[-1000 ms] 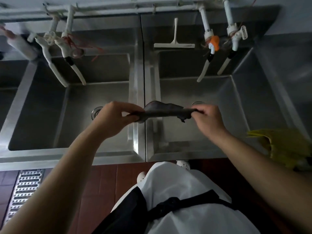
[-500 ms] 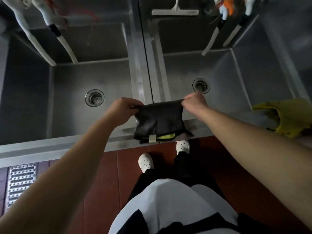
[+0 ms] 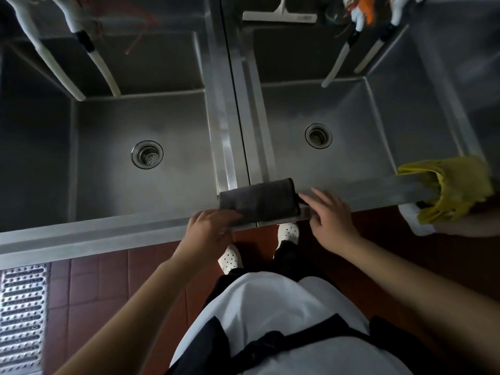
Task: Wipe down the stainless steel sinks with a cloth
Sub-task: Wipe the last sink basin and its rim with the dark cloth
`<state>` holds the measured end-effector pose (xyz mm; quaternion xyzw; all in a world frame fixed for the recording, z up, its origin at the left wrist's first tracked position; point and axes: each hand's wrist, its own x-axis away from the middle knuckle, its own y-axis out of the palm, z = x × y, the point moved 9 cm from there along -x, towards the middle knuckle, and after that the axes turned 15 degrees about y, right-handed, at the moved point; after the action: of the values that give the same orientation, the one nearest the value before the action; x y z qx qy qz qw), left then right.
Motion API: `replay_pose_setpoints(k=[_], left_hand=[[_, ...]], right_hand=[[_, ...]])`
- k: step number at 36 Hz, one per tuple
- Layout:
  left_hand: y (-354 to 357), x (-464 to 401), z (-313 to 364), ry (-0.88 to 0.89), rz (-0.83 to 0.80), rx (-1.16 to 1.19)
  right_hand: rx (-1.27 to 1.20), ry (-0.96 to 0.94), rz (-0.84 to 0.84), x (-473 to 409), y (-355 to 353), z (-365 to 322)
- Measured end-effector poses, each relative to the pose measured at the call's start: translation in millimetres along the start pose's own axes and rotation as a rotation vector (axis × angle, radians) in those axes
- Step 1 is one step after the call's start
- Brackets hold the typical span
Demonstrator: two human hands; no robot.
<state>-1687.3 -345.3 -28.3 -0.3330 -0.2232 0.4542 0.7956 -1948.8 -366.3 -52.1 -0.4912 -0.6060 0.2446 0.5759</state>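
A dark grey folded cloth (image 3: 259,201) lies draped over the front rim of the sinks, where the divider between the two basins meets the edge. My left hand (image 3: 211,228) rests at the cloth's near left corner with its fingers touching the fabric. Just right of the cloth, my right hand (image 3: 330,215) hovers with fingers spread and relaxed, its fingertips at the cloth's right end. The left sink (image 3: 113,125) and the right sink (image 3: 365,112) are stainless steel, each with a round drain.
A yellow cloth (image 3: 454,190) hangs over the front rim at the far right. White tap spouts (image 3: 102,69) reach down into both basins, and a white squeegee (image 3: 278,16) lies behind the right one. A metal floor grate (image 3: 21,318) sits at the lower left on red tiles.
The cloth, held stretched between both hands over the basins, came down and was laid folded on the front rim. My right hand has let go of it and opened.
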Motion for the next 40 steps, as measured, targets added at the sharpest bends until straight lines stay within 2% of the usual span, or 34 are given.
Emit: replay_pose_setpoints(k=[2, 3, 5, 8, 11, 15, 18, 21, 26, 29, 32, 36, 40], left_hand=[[-20.3, -3.7, -5.0, -0.027, 0.169, 0.047], [-25.6, -8.6, -9.3, -0.056, 0.188, 0.045], [-21.3, -23.0, -23.0, -0.16, 0.069, 0.011], [-4.4, -42.9, -38.9, -0.262, -0.188, -0.075], [-1.7, -55.7, -46.6, -0.269, -0.224, -0.086], [-3.8, -55.3, -50.4, -0.274, -0.276, -0.138], [-5.6, -57.5, -42.7, -0.22, -0.252, -0.079], [-6.0, -61.0, -32.8, -0.188, -0.194, 0.115], [-25.4, -92.8, 4.9, -0.089, 0.028, 0.389], [-36.8, -127.4, 40.3, -0.013, 0.069, 0.351], [-45.2, -162.4, 89.5, 0.119, 0.046, 0.261], [-54.1, -202.3, 159.2, 0.328, -0.012, 0.211], [-39.7, -240.2, 196.9, 0.359, -0.095, 0.29]], right_hand=[[-0.136, -0.061, 0.096, 1.3, -18.9, -14.4], [-0.166, -0.109, 0.139, 0.2, -27.6, -25.4], [-0.134, -0.172, 0.135, -8.5, -34.6, -49.5], [0.103, -0.161, -0.042, -32.2, -18.6, -77.8], [0.217, -0.128, -0.163, -48.1, -2.3, -89.4], [0.289, -0.109, -0.11, -54.0, -3.4, -86.8], [0.235, -0.148, -0.074, -49.4, -10.2, -79.9], [0.088, -0.144, -0.03, -42.4, -30.7, -62.7], [-0.09, -0.103, 0.108, -34.4, -81.8, -20.7], [-0.159, -0.061, 0.143, -41.0, -111.6, 3.2], [-0.208, -0.01, 0.066, -49.5, -136.2, 28.0], [-0.194, 0.015, -0.136, -52.9, -161.0, 68.0], [-0.25, -0.047, -0.327, -58.1, -177.6, 109.5]])
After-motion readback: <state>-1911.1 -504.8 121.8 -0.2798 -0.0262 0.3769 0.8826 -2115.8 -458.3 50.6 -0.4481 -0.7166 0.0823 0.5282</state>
